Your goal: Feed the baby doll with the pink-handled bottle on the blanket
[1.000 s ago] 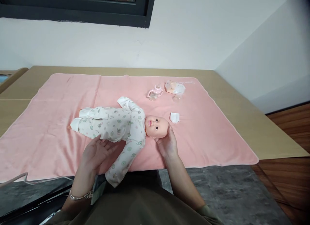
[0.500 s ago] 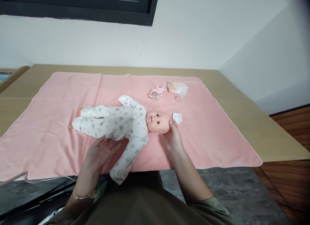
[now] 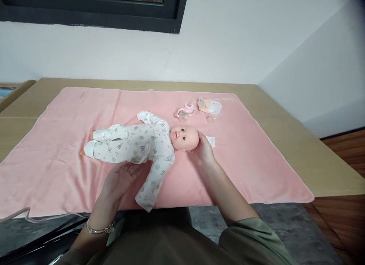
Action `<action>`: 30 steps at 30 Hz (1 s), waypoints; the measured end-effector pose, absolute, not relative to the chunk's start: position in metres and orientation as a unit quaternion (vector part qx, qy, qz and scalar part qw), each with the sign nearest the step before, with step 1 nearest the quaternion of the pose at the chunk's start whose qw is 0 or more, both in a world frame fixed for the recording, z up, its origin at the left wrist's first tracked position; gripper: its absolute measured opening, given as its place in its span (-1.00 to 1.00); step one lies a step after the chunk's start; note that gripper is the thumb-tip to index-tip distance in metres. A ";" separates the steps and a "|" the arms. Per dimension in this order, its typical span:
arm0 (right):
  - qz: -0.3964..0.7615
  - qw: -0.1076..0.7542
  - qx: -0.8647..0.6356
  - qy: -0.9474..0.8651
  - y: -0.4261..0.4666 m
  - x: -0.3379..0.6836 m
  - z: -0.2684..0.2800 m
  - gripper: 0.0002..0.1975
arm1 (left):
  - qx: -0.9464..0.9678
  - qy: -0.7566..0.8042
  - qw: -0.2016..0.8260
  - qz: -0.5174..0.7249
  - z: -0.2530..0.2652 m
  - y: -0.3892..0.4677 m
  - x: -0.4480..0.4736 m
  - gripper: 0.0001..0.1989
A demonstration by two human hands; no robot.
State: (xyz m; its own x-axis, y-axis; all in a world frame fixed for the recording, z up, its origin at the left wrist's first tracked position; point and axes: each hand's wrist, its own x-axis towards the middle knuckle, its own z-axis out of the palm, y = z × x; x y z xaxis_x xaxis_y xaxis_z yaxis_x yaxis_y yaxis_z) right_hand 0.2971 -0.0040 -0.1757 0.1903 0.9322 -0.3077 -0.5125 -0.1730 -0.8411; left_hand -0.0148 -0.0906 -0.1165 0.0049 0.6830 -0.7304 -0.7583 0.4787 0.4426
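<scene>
A doll (image 3: 142, 141) lies face up on a pink blanket (image 3: 251, 173) over the tabletop (image 3: 313, 158), one sleeve reaching the near edge. The left hand (image 3: 121, 180) is palm up, its grip open, fingertips at the doll's side. The right hand (image 3: 205, 149) cups the head; fingers hidden, so I cannot tell how firm its grip is. Toward the far edge stands a bottle (image 3: 186, 111).

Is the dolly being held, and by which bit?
Yes: the right hand cups the doll by its head, at the crown. The left hand is open beside its body; whether it touches cannot be told.
</scene>
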 end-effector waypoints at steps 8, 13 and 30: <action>0.614 0.590 -0.513 -0.110 0.008 0.296 -0.173 -0.64 | -0.041 0.520 0.681 0.513 -0.137 -0.085 -0.022 -0.69; 0.683 0.530 -0.495 -0.093 0.022 0.303 -0.167 -0.61 | -0.084 0.536 0.658 0.523 -0.144 -0.075 -0.032 -0.68; 0.699 0.568 -0.403 -0.162 0.034 0.318 -0.215 -0.60 | 0.069 0.507 0.714 0.478 -0.161 -0.094 -0.059 -0.73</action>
